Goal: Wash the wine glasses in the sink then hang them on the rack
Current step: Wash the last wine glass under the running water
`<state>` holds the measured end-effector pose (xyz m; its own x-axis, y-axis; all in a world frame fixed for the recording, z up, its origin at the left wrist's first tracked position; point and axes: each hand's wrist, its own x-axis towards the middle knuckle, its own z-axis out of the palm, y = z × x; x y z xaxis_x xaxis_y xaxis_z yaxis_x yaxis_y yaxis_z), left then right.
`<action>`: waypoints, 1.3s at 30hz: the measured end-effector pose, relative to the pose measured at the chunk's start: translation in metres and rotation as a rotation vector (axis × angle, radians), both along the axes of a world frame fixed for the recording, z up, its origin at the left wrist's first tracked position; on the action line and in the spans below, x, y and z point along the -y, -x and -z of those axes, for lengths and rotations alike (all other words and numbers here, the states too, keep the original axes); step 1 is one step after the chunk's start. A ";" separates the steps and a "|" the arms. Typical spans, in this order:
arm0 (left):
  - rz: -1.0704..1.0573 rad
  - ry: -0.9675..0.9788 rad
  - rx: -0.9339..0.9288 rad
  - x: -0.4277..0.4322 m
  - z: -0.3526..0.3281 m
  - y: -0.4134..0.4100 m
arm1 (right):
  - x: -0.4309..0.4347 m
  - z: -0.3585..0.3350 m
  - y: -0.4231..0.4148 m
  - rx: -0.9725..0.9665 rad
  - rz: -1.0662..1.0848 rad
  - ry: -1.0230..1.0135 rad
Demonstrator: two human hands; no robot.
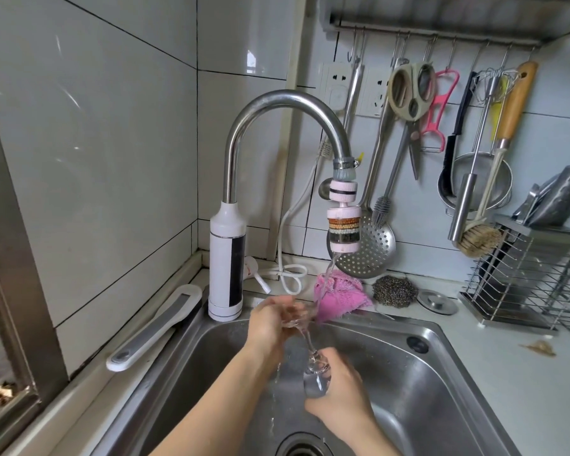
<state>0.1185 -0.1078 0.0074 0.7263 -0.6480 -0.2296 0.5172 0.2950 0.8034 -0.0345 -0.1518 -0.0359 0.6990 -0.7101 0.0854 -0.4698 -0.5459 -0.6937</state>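
Observation:
A clear wine glass [309, 340] is held tilted over the steel sink [441, 373], its foot up near the water stream and its bowl lower down. My left hand [270, 320] curls round the foot end of the glass. My right hand [338, 393] grips the bowl from below. Water runs from the tap filter [344, 230] down onto the glass and drips into the basin. The glass is partly hidden by both hands.
A curved steel tap [277, 103] rises behind the sink. A pink cloth [339, 296], a steel scourer [395, 291] and a sink plug [437, 302] lie on the back rim. Utensils hang on a hook rail [435, 37]. A wire drying rack [533, 281] stands at the right.

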 end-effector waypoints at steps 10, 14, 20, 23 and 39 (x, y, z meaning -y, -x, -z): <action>-0.112 0.084 0.055 -0.014 0.005 -0.028 | 0.004 0.003 0.001 -0.022 0.050 -0.062; -0.054 0.074 0.139 -0.020 0.002 -0.030 | 0.003 0.004 0.002 -0.048 0.057 -0.062; -0.014 0.075 0.206 -0.023 -0.006 -0.031 | 0.005 0.005 0.002 -0.047 0.056 -0.091; 0.039 -0.160 0.442 -0.021 -0.003 -0.018 | 0.006 0.005 0.003 -0.023 0.027 -0.110; 0.056 -0.457 1.221 -0.014 0.016 0.022 | 0.005 0.013 0.007 -0.120 -0.047 -0.253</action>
